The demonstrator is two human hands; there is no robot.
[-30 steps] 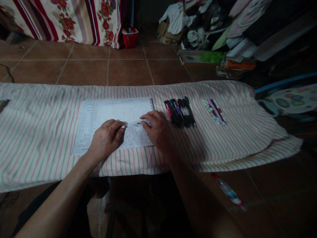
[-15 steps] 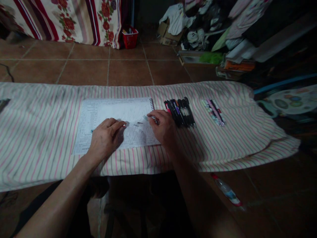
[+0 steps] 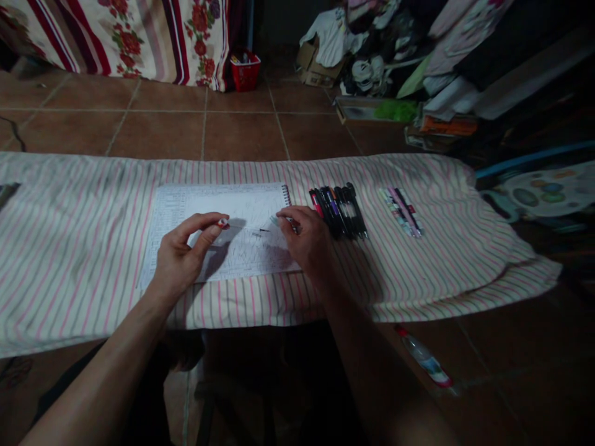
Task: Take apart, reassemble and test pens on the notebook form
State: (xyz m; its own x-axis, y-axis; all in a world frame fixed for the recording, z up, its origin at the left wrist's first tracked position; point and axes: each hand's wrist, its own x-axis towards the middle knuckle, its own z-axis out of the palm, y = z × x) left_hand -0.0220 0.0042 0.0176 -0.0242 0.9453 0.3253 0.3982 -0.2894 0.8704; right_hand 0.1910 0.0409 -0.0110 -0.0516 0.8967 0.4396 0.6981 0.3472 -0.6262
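Note:
My left hand (image 3: 186, 244) is raised a little above the notebook (image 3: 218, 201), thumb and index finger pinching a small white and red piece (image 3: 224, 223) whose kind I cannot make out. Over the notebook's right side, my right hand (image 3: 304, 235) has its fingers closed on a thin, pale teal, pen-like thing (image 3: 274, 218), mostly hidden by the fingers. Between the hands, a small dark pointed piece (image 3: 263, 230) lies on the page beside a faint short pale piece (image 3: 256, 235). The notebook is spiral-bound and covered in dense writing.
Right of the notebook lies a row of dark pens (image 3: 338, 210), and farther right several pastel pens (image 3: 402, 210). A striped cloth (image 3: 441, 248) covers the table. On the floor are a plastic bottle (image 3: 425, 358) and a red basket (image 3: 245, 73).
My left hand has lifted from the page and turned, bringing the small white and red piece up with it. My right hand has stayed nearly still.

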